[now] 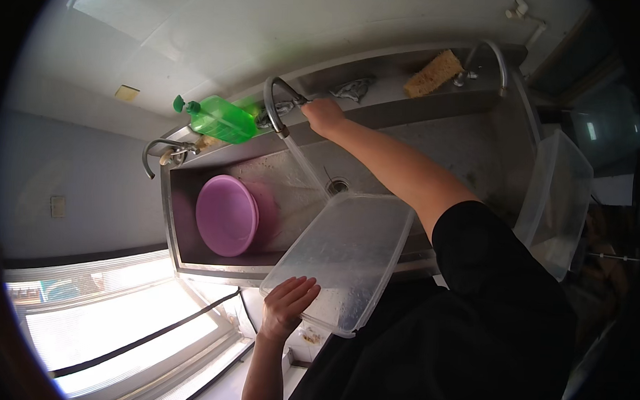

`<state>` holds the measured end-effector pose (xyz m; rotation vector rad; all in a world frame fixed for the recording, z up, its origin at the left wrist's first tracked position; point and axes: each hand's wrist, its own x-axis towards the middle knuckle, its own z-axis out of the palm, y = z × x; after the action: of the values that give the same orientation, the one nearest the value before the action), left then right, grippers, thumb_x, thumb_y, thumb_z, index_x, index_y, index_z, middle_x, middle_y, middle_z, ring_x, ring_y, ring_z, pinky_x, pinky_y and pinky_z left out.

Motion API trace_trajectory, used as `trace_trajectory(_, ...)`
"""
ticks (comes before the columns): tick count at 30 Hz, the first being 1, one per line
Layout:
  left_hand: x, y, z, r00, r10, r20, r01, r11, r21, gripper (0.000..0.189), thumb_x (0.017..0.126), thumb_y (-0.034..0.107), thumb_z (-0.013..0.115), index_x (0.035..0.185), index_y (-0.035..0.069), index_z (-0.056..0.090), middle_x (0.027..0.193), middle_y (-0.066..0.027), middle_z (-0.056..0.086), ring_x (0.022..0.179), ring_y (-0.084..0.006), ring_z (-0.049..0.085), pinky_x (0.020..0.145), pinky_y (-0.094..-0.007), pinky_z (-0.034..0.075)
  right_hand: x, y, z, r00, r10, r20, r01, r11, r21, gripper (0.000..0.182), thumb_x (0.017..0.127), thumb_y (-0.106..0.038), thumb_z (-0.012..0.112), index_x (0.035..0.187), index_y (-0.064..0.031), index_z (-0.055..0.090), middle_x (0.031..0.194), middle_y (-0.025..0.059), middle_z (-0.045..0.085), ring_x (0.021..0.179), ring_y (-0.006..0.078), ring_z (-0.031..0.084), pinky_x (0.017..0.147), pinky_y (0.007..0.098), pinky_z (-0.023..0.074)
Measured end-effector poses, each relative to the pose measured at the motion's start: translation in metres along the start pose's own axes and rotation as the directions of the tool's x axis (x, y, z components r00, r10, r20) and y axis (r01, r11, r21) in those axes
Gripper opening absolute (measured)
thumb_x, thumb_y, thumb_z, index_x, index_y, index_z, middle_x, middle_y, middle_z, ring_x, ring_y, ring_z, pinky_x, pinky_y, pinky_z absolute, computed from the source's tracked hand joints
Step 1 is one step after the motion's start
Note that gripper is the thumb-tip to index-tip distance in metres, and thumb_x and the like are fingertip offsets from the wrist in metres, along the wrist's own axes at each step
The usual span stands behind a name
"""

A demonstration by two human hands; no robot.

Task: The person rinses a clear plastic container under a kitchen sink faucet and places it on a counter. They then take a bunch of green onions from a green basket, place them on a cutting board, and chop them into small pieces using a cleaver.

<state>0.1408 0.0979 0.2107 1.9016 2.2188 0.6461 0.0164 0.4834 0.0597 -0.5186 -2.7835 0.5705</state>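
Note:
My left hand [287, 307] grips a clear plastic lid [350, 254] by its near left edge, thumb out of sight beneath. The lid slants over the front rim of the steel sink [449, 146], and drops of water dot its surface. At the back, my right hand [324, 117] is closed around the base of the middle faucet [273, 100], where its handle is hidden by my fingers. A stream of water [308, 165] falls from the spout towards the lid's far corner, beside the drain [337, 185].
A purple plastic basin [227, 216] sits in the sink's left end. Along the back ledge are a green soap bottle [225, 120], a grey rag [353, 89], a yellow sponge [433, 74] and two more faucets [166, 144] [499, 63]. A clear plastic bin [557, 208] stands at the right.

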Motion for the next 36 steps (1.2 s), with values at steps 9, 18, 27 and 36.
trace_trajectory(9,0.002,0.018,-0.015,0.999,-0.006,-0.041,0.007,1.000,0.027,0.024,0.073,0.003,0.063,0.094,0.010,0.071,0.100,-0.0077,0.070,0.093,-0.0254,0.068,0.085,-0.0387,0.055,0.002,-0.001,0.000,0.999,0.026,0.025,-0.026,1.000,-0.007,0.014,0.080,-0.006,0.056,0.085,-0.0023,0.069,0.088,0.0170,0.067,0.087,0.0330,0.066,0.072,0.0445,0.0544)
trace_trajectory(18,-0.019,0.033,-0.016,0.999,-0.042,-0.020,0.042,0.998,0.048,0.024,0.073,0.003,0.062,0.094,0.009,0.071,0.099,-0.0076,0.070,0.092,-0.0252,0.068,0.085,-0.0384,0.055,0.006,0.000,0.003,0.998,0.045,0.050,-0.044,0.999,-0.021,0.015,0.082,-0.005,0.056,0.088,-0.0018,0.069,0.091,0.0181,0.067,0.089,0.0343,0.066,0.074,0.0454,0.0541)
trace_trajectory(27,-0.029,0.043,-0.021,0.993,-0.100,-0.059,0.102,0.994,0.044,0.024,0.071,0.002,0.061,0.093,0.008,0.072,0.098,-0.0078,0.071,0.092,-0.0256,0.068,0.084,-0.0376,0.055,0.013,0.011,0.004,0.992,0.106,-0.063,-0.097,0.987,0.130,0.008,0.078,-0.004,0.058,0.084,-0.0060,0.063,0.087,0.0164,0.064,0.087,0.0373,0.062,0.075,0.0485,0.0493)
trace_trajectory(36,-0.080,0.027,-0.023,0.703,-0.667,-0.249,0.610,0.744,-0.272,0.026,0.080,-0.006,0.058,0.102,0.001,0.070,0.099,-0.0139,0.071,0.095,-0.0223,0.068,0.087,-0.0327,0.053,0.011,0.021,-0.014,0.917,0.385,-0.102,-0.349,0.901,0.257,0.020,0.081,-0.024,0.066,0.091,-0.0060,0.067,0.095,0.0163,0.066,0.095,0.0334,0.063,0.079,0.0459,0.0508)
